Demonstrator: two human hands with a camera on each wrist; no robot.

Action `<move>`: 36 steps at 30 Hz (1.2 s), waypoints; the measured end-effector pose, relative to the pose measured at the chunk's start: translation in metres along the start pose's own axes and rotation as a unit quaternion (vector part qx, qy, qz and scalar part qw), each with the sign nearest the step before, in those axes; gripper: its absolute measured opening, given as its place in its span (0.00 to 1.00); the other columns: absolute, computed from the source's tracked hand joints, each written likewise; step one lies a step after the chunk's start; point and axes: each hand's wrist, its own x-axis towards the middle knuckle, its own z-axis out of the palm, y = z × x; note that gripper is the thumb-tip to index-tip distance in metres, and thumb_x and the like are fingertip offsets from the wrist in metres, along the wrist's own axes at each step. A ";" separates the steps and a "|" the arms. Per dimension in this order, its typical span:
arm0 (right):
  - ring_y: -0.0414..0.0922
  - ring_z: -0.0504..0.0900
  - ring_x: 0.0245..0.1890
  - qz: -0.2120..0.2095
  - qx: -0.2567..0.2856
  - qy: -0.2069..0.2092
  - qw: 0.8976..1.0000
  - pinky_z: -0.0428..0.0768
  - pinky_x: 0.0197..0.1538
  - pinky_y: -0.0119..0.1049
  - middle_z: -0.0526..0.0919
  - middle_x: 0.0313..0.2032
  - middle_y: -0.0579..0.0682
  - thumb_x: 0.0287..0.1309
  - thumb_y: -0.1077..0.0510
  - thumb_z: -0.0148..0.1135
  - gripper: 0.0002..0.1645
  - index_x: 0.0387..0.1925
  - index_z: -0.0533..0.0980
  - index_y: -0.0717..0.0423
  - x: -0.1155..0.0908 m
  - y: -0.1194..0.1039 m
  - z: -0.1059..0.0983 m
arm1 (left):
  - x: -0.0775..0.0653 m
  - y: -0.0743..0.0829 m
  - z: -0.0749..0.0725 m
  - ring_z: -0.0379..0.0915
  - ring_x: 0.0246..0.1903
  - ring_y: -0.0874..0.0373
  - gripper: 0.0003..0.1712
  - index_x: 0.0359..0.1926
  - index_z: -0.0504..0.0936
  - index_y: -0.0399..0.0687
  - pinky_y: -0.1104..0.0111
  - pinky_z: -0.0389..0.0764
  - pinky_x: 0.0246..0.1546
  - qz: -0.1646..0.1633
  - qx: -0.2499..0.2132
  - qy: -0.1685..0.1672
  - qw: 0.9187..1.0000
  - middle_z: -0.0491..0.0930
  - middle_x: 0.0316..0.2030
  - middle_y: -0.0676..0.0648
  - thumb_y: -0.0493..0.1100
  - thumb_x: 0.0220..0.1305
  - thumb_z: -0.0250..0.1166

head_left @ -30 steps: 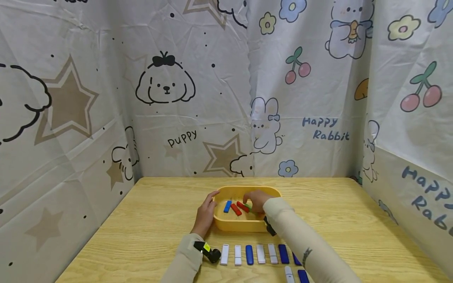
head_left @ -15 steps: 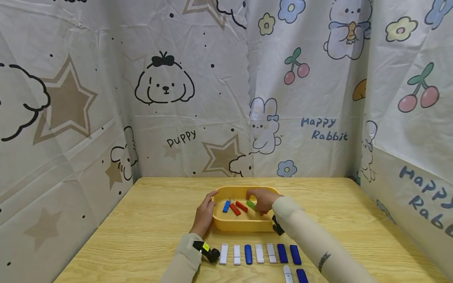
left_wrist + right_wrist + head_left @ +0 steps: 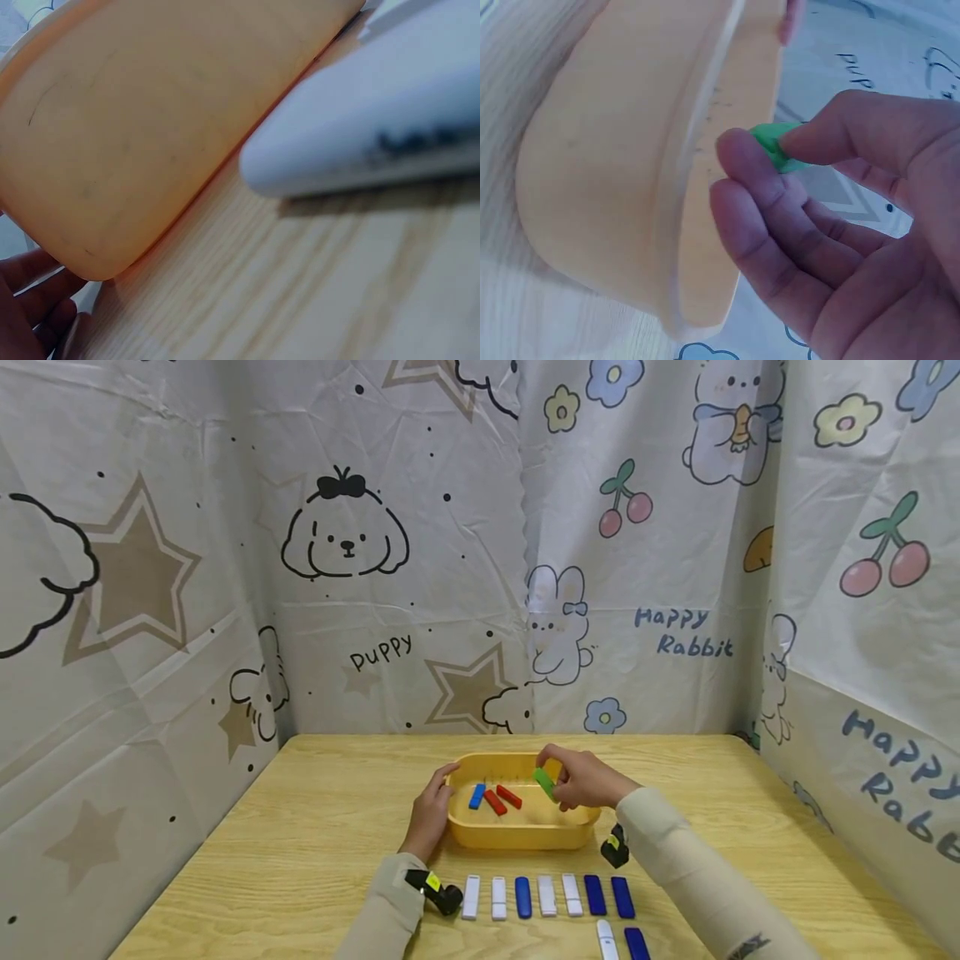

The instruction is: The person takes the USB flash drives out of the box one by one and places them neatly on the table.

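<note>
Between the thumb and fingers of my right hand (image 3: 588,778), a green USB stick (image 3: 544,783) is pinched above the right part of the yellow tub (image 3: 525,837). The right wrist view shows the green USB stick (image 3: 776,146) at the fingertips, largely covered by them. My left hand (image 3: 429,817) holds the tub at its left side, fingers along the outer wall and rim. In the left wrist view, the left hand's fingers (image 3: 45,289) pass behind the tub's corner. On the tub floor lie a blue stick (image 3: 477,796) and two red ones (image 3: 495,802).
In front of the tub, a row of sticks lies on the wooden table (image 3: 300,860): white (image 3: 471,897), blue (image 3: 522,897) and dark blue (image 3: 595,895). A white stick (image 3: 607,939) and a dark blue one (image 3: 637,943) lie nearer. A patterned curtain (image 3: 420,568) surrounds the table.
My right hand has picked the green USB stick off the tub floor and lifted it up and to the right. The left hand keeps its place on the tub.
</note>
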 end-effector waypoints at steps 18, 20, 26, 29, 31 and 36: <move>0.54 0.83 0.25 -0.034 0.082 0.023 0.996 0.83 0.33 0.46 0.80 0.30 0.53 0.56 0.67 0.59 0.24 0.53 0.65 0.51 -0.059 0.000 0.005 | 0.000 0.001 -0.001 0.67 0.58 0.49 0.23 0.62 0.74 0.60 0.49 0.65 0.61 -0.006 -0.012 -0.011 1.000 0.71 0.63 0.46 0.40 0.70 0.47; 0.54 0.83 0.24 -0.039 0.089 0.014 0.995 0.83 0.32 0.46 0.81 0.30 0.54 0.56 0.67 0.59 0.24 0.52 0.64 0.52 -0.065 0.000 0.008 | 0.000 0.001 -0.001 0.67 0.57 0.49 0.23 0.62 0.74 0.60 0.50 0.66 0.60 -0.006 -0.011 -0.011 1.000 0.71 0.63 0.46 0.40 0.69 0.47; 0.52 0.82 0.21 -0.060 0.091 -0.016 0.994 0.83 0.29 0.40 0.82 0.28 0.51 0.58 0.65 0.60 0.20 0.49 0.64 0.53 -0.085 0.001 0.014 | 0.001 0.000 0.000 0.67 0.58 0.49 0.23 0.62 0.74 0.60 0.50 0.65 0.61 -0.010 -0.010 -0.014 1.000 0.71 0.63 0.46 0.40 0.69 0.47; 0.52 0.82 0.21 -0.069 0.087 -0.033 0.993 0.81 0.28 0.35 0.83 0.26 0.49 0.59 0.64 0.60 0.18 0.47 0.64 0.53 -0.092 0.003 0.018 | 0.002 0.000 -0.001 0.67 0.58 0.49 0.24 0.62 0.74 0.60 0.50 0.65 0.61 -0.009 -0.006 -0.014 1.000 0.71 0.63 0.46 0.40 0.69 0.47; 0.53 0.82 0.22 -0.068 0.091 -0.046 0.992 0.80 0.27 0.33 0.84 0.24 0.49 0.59 0.64 0.60 0.17 0.46 0.65 0.53 -0.095 0.004 0.020 | 0.001 0.001 -0.001 0.67 0.56 0.49 0.24 0.63 0.74 0.60 0.50 0.66 0.60 -0.008 -0.002 -0.014 1.000 0.71 0.63 0.46 0.40 0.69 0.47; 0.56 0.82 0.23 -0.045 0.124 -0.081 0.988 0.79 0.27 0.35 0.84 0.24 0.53 0.59 0.63 0.60 0.14 0.44 0.66 0.55 -0.102 0.010 0.026 | 0.000 0.003 0.000 0.67 0.57 0.48 0.24 0.62 0.74 0.59 0.49 0.64 0.62 -0.013 -0.007 -0.013 1.000 0.70 0.64 0.46 0.40 0.69 0.47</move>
